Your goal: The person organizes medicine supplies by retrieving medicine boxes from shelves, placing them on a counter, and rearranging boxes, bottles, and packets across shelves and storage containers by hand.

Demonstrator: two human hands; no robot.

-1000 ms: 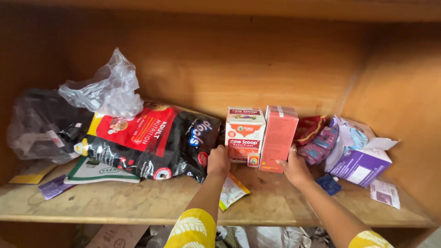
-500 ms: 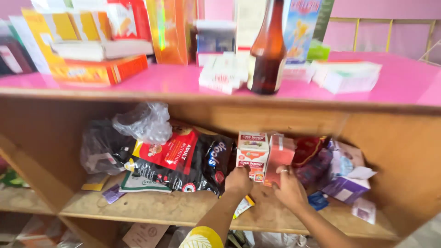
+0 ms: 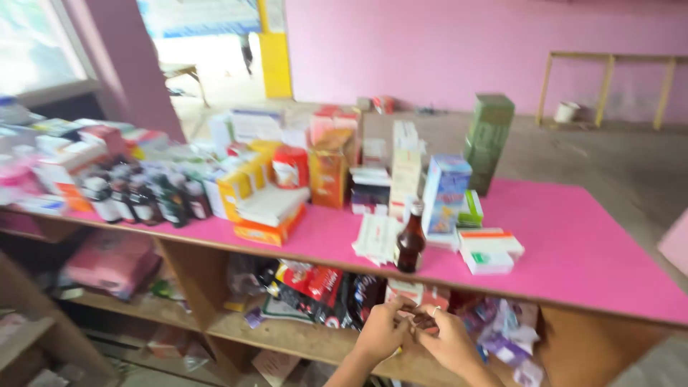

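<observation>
Both hands meet at the shelf mouth under the pink counter. The left hand and the right hand, a ring on one finger, close together around something small and dark between their fingertips; motion blur hides what it is, and I cannot tell whether either hand truly grips it or only touches.

Just at 12 o'clock from the hands stand the two small cartons — the white-and-red box and the pink box — upright on the shelf, touching each other. At 10 o'clock lie the red and black pouches. At 3 o'clock sits a heap of crumpled packets.

Further up, at 12 o'clock, a brown bottle stands near the counter's front edge, with flat white boxes beside it at 2 o'clock.

By my judgement the work is at the sorting-on-the-shelf stage, hands close to the cartons. A next move would call for a clear pinch on one carton without knocking its neighbour over.
</observation>
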